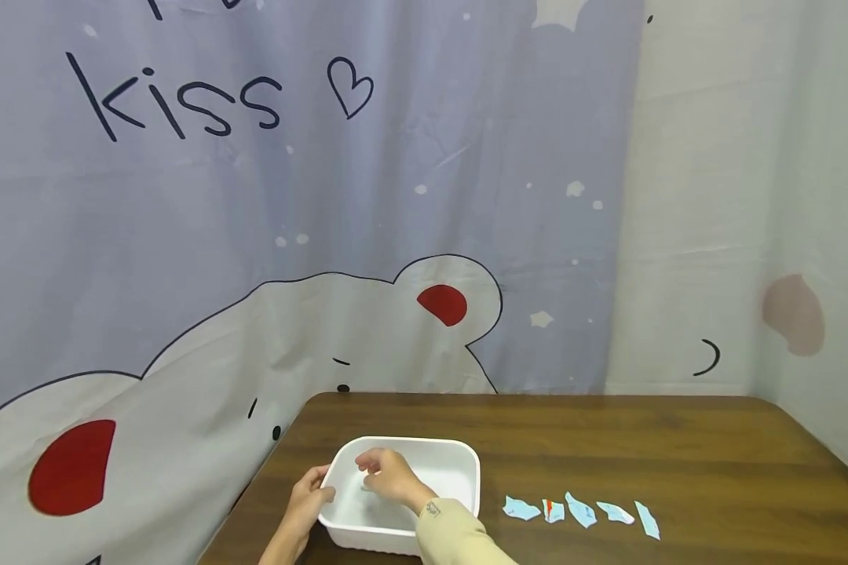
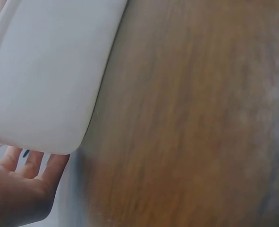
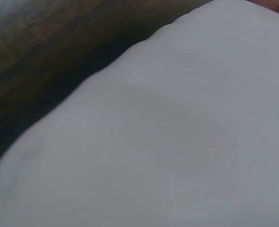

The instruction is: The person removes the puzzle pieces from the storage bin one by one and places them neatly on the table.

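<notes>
A white plastic basin [image 1: 452, 475] stands on the brown table, toward its left side. At the basin's left rim my left hand [image 1: 302, 506] grips the edge, thumb on the inner side. In the left wrist view, fingers [image 2: 54, 168] of that hand lie against the basin's outer wall [image 2: 45, 85]. My right hand [image 1: 392, 476] reaches down inside the basin, with fingers bent and the thumb below them; I cannot tell whether it pinches anything. The right wrist view is mostly filled by a blurred white surface [image 3: 167, 132].
Right of the basin, several torn light-blue paper scraps lie in a row, among them one with a red mark [image 1: 554, 512] and a narrow strip [image 1: 647, 520] at the far right. Behind the wooden table [image 1: 572, 431] hangs a printed curtain [image 1: 424, 157].
</notes>
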`<action>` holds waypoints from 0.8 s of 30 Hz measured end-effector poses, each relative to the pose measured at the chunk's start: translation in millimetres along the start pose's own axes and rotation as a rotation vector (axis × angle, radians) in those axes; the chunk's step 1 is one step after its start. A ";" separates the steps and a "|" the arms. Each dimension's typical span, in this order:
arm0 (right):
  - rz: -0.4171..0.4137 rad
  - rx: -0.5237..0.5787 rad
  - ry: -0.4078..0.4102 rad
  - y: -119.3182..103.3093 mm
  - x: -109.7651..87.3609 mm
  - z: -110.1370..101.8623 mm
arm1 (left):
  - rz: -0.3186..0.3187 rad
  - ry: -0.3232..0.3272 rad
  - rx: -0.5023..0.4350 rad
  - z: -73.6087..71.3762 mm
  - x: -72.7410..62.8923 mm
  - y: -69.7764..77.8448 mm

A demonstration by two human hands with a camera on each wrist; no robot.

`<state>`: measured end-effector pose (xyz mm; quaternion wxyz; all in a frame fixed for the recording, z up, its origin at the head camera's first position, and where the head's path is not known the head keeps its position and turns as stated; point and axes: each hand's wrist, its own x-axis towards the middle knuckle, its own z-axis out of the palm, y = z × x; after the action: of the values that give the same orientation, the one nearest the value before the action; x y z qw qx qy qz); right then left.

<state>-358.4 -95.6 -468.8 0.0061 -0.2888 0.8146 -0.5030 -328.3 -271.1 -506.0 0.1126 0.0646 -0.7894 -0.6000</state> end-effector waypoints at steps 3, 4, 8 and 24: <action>0.024 -0.012 0.018 1.9 4.6 0.8 | 0.004 -0.003 0.001 -0.8 0.5 1.1; 0.038 -0.023 0.022 2.8 6.0 1.0 | 0.001 -0.005 -0.001 -0.7 0.5 1.4; 0.064 -0.052 0.026 6.0 11.6 1.4 | -0.001 -0.016 0.001 -0.1 0.3 1.8; 0.096 -0.104 0.038 12.0 19.9 6.8 | 0.014 -0.011 -0.011 1.4 -2.9 3.0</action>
<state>-378.6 -106.6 -476.5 0.0001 -0.2396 0.8524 -0.4647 -325.7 -268.4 -503.8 0.1129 0.0552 -0.7872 -0.6038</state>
